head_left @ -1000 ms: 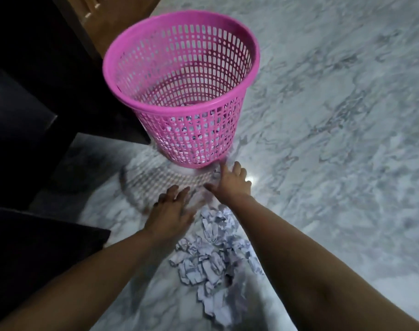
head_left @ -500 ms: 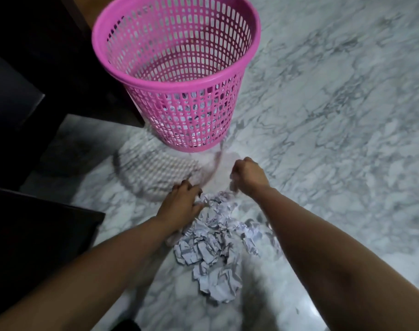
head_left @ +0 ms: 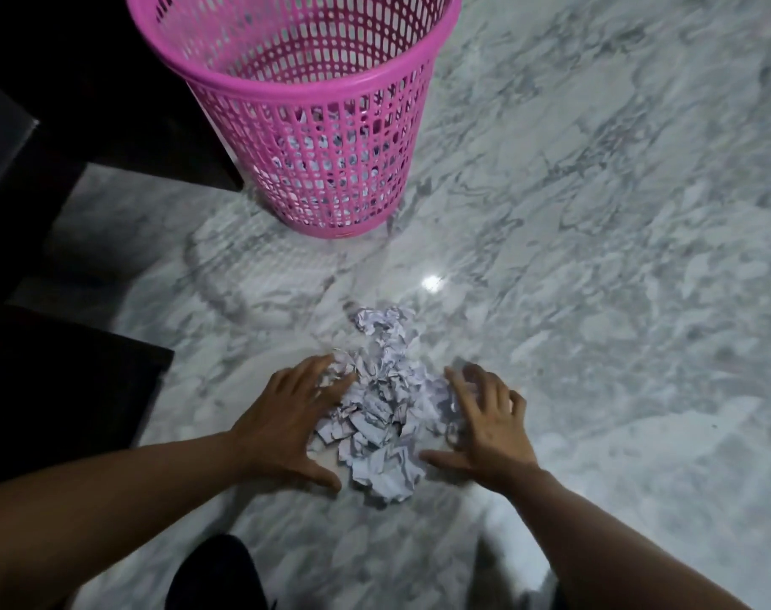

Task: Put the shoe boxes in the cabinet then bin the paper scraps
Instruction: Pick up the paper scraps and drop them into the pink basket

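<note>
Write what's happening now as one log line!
step: gathering scraps | left hand: open beside paper pile | right hand: open, other side | pink bin: upright, some scraps inside
</note>
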Demonstrator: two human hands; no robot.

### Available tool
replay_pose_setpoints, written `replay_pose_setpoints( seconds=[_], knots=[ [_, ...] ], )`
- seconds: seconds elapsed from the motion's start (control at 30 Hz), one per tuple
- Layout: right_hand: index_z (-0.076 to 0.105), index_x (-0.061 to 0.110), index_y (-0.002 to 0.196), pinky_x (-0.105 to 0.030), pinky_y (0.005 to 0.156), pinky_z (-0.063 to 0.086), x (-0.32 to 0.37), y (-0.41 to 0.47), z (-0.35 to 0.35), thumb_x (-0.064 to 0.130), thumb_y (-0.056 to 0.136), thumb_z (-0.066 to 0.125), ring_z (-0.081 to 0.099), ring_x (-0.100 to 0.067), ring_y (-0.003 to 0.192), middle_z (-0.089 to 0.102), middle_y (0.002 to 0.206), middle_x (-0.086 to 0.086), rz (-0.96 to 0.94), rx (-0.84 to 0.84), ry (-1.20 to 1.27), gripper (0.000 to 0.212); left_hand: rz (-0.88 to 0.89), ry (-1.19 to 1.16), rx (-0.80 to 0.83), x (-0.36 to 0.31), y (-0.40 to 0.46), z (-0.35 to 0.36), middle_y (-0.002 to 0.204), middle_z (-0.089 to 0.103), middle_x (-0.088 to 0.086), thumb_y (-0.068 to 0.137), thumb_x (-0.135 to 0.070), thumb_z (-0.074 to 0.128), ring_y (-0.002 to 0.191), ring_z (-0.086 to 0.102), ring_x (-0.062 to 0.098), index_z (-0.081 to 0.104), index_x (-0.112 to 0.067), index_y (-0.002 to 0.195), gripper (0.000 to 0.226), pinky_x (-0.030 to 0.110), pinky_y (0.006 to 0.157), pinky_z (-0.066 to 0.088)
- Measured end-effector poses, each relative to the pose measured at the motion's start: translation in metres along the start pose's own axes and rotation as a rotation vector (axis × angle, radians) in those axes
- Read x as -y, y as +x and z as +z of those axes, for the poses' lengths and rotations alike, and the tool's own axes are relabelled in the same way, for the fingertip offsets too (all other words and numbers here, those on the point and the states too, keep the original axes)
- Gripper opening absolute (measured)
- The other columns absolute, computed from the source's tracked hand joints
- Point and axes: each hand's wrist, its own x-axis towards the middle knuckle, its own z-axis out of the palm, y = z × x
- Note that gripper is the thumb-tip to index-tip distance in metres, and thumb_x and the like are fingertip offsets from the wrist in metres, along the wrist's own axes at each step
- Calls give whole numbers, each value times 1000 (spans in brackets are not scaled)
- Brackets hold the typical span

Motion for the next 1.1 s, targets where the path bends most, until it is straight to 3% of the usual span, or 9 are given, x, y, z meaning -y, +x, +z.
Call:
replay_pose_setpoints(
  seconds=[0.17, 0.33, 0.43, 0.63, 0.8, 0.87, 0.97, 1.1],
  knots=[
    [25, 43, 159, -50, 104, 36, 34, 38, 10, 85, 89, 33, 37, -31, 138, 37, 157, -9, -38, -129, 19, 82, -13, 110, -150, -16, 30, 21, 152, 40, 14, 89, -76, 43, 134, 43, 38, 16, -29, 161, 90, 48, 96, 39],
    [55, 30, 136, -44, 90, 48, 38, 81, -11, 44, 94, 55, 53, -30, 114, 53, 133, -6, -160, -149, 116, 44, -103, -120, -184, -14, 74, -12, 136, 43, 5, 85, -31, 55, 116, 46, 31, 39, -29, 146, 64, 45, 89, 49],
    [62, 24, 124, -36, 78, 52, 30, 97, -25, 31, 91, 64, 59, -26, 104, 57, 122, -2, -179, -119, 249, 34, -105, -183, -179, -10, 88, -24, 123, 43, 0, 85, -38, 57, 111, 49, 27, 44, -29, 136, 54, 43, 79, 52],
    [61, 25, 91, -36, 65, 52, 12, 100, -39, 41, 84, 57, 59, -18, 72, 58, 85, 6, -10, -171, 480, 18, -59, -145, -128, -5, 94, -34, 112, 40, -7, 78, -49, 69, 100, 52, 22, 41, -31, 121, 55, 36, 68, 50],
    [53, 15, 67, -41, 56, 48, 0, 101, -51, 36, 82, 50, 56, -23, 58, 55, 58, -3, 158, -296, 683, 26, -36, -63, -105, -2, 88, -45, 106, 42, -11, 66, -89, 58, 87, 52, 15, 40, -31, 106, 73, 33, 68, 47],
    [50, 11, 62, -44, 54, 45, 0, 105, -59, 34, 82, 50, 50, -26, 54, 49, 55, -10, 190, -336, 741, 31, -58, -59, -123, -1, 86, -55, 103, 43, -13, 66, -96, 49, 86, 51, 14, 33, -37, 96, 69, 32, 68, 43],
    [40, 3, 59, -44, 53, 38, 4, 113, -75, 34, 83, 52, 32, -18, 51, 36, 57, -21, 205, -392, 808, 41, -78, -119, -203, -2, 87, -67, 96, 46, -14, 86, -85, 38, 84, 54, 15, 36, -35, 90, 51, 33, 67, 41],
    [34, 2, 58, -35, 56, 34, 15, 124, -99, 32, 87, 56, 29, -15, 54, 26, 57, -5, 257, -440, 936, 47, -55, -242, -420, -8, 92, -81, 66, 42, -13, 99, -57, 45, 60, 45, 11, 34, -31, 81, 33, 30, 56, 34]
  ],
)
